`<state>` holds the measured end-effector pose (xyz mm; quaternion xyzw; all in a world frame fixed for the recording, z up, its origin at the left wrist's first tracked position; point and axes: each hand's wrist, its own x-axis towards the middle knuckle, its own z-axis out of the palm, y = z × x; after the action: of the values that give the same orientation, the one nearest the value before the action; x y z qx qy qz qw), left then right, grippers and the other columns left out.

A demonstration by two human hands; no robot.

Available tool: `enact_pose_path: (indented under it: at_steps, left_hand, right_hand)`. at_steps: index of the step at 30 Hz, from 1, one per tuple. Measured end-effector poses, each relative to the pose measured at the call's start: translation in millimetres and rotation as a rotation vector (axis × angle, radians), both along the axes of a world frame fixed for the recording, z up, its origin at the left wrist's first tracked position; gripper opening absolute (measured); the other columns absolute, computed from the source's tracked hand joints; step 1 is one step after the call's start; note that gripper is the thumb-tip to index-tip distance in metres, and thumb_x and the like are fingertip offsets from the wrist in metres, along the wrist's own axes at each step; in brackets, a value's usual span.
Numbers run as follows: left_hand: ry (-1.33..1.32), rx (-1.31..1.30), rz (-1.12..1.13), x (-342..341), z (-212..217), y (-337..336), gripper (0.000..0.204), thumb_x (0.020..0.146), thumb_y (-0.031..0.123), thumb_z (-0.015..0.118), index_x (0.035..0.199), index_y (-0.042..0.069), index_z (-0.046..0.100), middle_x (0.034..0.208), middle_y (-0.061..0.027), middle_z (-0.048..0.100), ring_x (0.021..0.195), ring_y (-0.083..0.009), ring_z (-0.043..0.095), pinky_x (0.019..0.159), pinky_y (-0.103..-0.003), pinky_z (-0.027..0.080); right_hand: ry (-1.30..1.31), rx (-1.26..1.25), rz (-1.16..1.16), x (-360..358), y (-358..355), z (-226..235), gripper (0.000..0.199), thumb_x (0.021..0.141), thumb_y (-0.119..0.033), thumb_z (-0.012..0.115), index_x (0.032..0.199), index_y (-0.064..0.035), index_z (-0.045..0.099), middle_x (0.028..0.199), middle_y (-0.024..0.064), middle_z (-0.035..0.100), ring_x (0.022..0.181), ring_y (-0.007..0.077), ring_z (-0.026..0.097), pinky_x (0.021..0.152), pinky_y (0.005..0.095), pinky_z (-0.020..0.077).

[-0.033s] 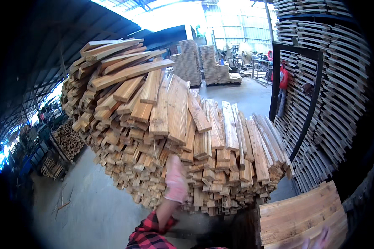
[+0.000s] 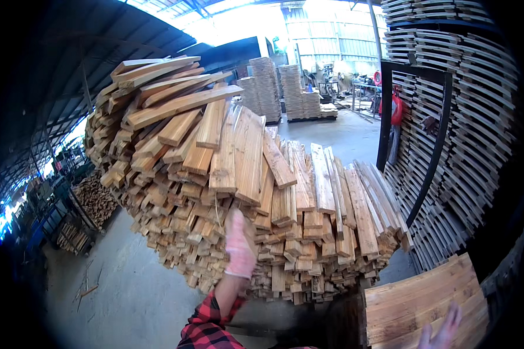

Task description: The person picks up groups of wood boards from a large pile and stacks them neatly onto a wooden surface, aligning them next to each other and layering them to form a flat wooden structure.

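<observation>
Head view: your big woodpile [image 2: 247,168] fills the middle; sticks could tumble if you tug one from underneath. Flat boards [image 2: 413,299], near right, might slip if bumped. Your left hand [image 2: 239,247] is at the pile's near side; I can't tell if it grips. Your right hand [image 2: 442,338], fingers spread, is by the boards. You can't read any writing.

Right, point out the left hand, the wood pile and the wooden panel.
Left hand [image 2: 239,244], head view: on its middle, above the wrist.
Wood pile [image 2: 247,166], head view: on its upper side, near the middle.
Wooden panel [image 2: 412,294], head view: on its flat upper face.
</observation>
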<state>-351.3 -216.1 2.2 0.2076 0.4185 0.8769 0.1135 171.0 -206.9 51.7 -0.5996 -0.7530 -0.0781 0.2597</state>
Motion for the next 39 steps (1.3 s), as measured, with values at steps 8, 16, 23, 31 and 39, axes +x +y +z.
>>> enact_pose_path:
  at_steps: [8, 16, 23, 31, 39]
  left_hand:
    - [-0.459, 0.111, 0.004, -49, 83, 20, 0.08, 0.1, 0.036, 0.063, 0.161, 0.02, 0.013, 0.151, -0.0143, 0.045, 0.102, -0.0169, 0.062, 0.09, -0.029, 0.054]
    - [0.373, -0.165, 0.042, -9, 38, 76, 0.063, 0.103, 0.034, 0.055, 0.158, 0.017, 0.029, 0.16, -0.0051, 0.037, 0.122, -0.019, 0.057, 0.103, -0.038, 0.05]
    - [1.241, -0.707, -0.183, 18, 168, -12, 0.042, 0.088, 0.021, 0.078, 0.124, 0.002, 0.068, 0.117, -0.0185, 0.072, 0.109, -0.0237, 0.07, 0.095, -0.037, 0.056]
    - [1.417, -1.696, 0.546, -196, 334, 34, 0.06, 0.088, 0.047, 0.065, 0.129, 0.003, 0.062, 0.116, -0.025, 0.067, 0.111, -0.0372, 0.064, 0.096, -0.046, 0.049]
    - [1.415, -2.114, 0.04, -134, 291, 112, 0.083, 0.097, 0.07, 0.033, 0.112, -0.002, 0.072, 0.113, -0.0241, 0.07, 0.103, -0.0344, 0.07, 0.087, -0.045, 0.054]
  right_hand:
    - [0.34, -0.121, 1.147, -291, 111, 71, 0.076, 0.092, -0.04, 0.063, 0.146, 0.0061, 0.039, 0.144, 0.0271, 0.048, 0.128, 0.0375, 0.054, 0.105, 0.0418, 0.0461]
    - [0.981, -1.045, 1.134, -542, 210, 91, 0.093, 0.093, -0.065, 0.056, 0.159, -0.0068, 0.027, 0.158, 0.0154, 0.04, 0.142, 0.0301, 0.041, 0.117, 0.0382, 0.0308]
    - [0.968, -1.387, 1.126, -514, 228, 85, 0.082, 0.085, -0.06, 0.071, 0.143, -0.0044, 0.053, 0.139, 0.0132, 0.058, 0.124, 0.0279, 0.057, 0.103, 0.0467, 0.0465]
    - [1.006, -1.45, 1.104, -541, 226, 74, 0.047, 0.081, -0.031, 0.08, 0.116, -0.0018, 0.07, 0.111, 0.0141, 0.071, 0.101, 0.0262, 0.067, 0.094, 0.0393, 0.0528]
    - [1.433, -1.513, 1.107, -548, 247, 53, 0.076, 0.078, -0.049, 0.083, 0.134, -0.003, 0.057, 0.124, 0.0153, 0.066, 0.104, 0.0269, 0.068, 0.084, 0.0396, 0.0604]
